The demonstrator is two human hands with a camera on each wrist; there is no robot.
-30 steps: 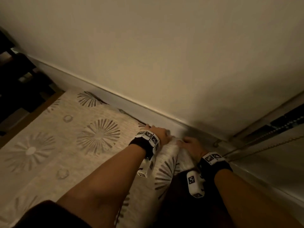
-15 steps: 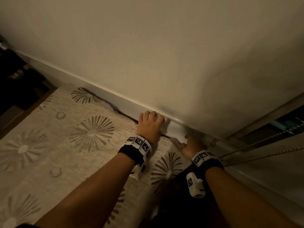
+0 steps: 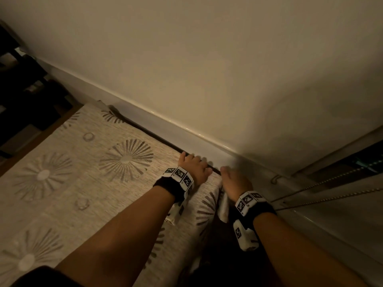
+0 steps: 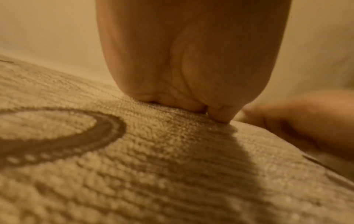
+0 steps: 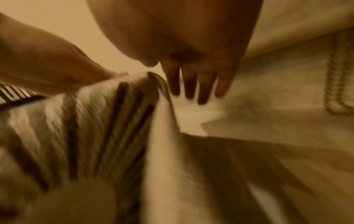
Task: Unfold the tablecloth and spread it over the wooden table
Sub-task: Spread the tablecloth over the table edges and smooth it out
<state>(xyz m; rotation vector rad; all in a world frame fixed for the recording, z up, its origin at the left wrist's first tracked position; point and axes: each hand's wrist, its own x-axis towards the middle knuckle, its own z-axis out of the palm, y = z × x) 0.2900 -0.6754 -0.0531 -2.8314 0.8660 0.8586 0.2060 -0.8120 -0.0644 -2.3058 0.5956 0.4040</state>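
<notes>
Our left hand point(image 3: 193, 169) presses flat, fingers straight, on the beige starburst-patterned tablecloth point(image 3: 83, 172) spread over the tabletop, at its far corner beside the wall point(image 3: 207, 69). Our right hand point(image 3: 236, 181) hangs just past the cloth's draped edge, its grip slack, fingers point(image 5: 203, 89) extended and holding nothing. Bead chains point(image 3: 331, 191) run at right.
</notes>
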